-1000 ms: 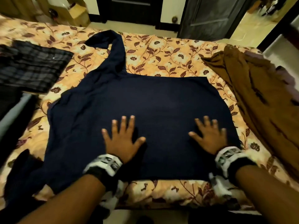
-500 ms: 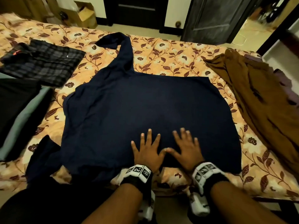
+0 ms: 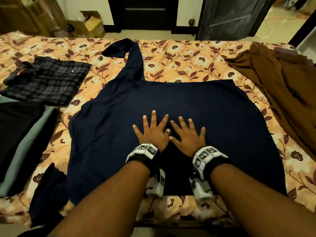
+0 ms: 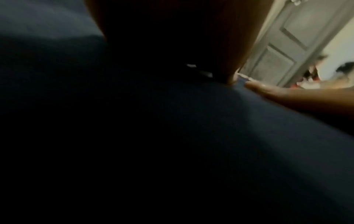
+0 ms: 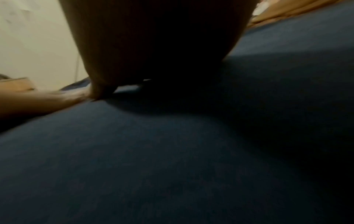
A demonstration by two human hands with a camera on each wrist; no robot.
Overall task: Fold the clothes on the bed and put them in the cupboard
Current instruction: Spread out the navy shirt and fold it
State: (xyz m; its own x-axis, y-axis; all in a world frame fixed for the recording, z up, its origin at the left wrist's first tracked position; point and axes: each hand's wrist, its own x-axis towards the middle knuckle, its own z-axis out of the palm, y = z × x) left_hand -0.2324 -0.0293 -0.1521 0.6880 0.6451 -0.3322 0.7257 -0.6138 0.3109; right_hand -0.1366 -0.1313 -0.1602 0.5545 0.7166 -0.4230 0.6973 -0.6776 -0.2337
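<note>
Navy garment (image 3: pixel 196 106) spread flat across the middle of the bed (image 3: pixel 171 53), one long sleeve trailing toward the far edge, another dark flap hanging off the near-left corner. Left hand (image 3: pixel 151 134) and right hand (image 3: pixel 187 136) pressed palm-down side by side on its centre, fingers straight and splayed, thumbs almost touching, gripping nothing. Probably smoothing before the first fold. Best done by sweeping outward from the centre toward both side edges with even, light pressure, so creases leave rather than bunch; then laying the far sleeve across the body before folding. Folded plaid garment (image 3: pixel 49 82) at far left, loose brown garment (image 3: pixel 280 86) at right, both apart from the navy cloth. Cupboard not identifiable here.
</note>
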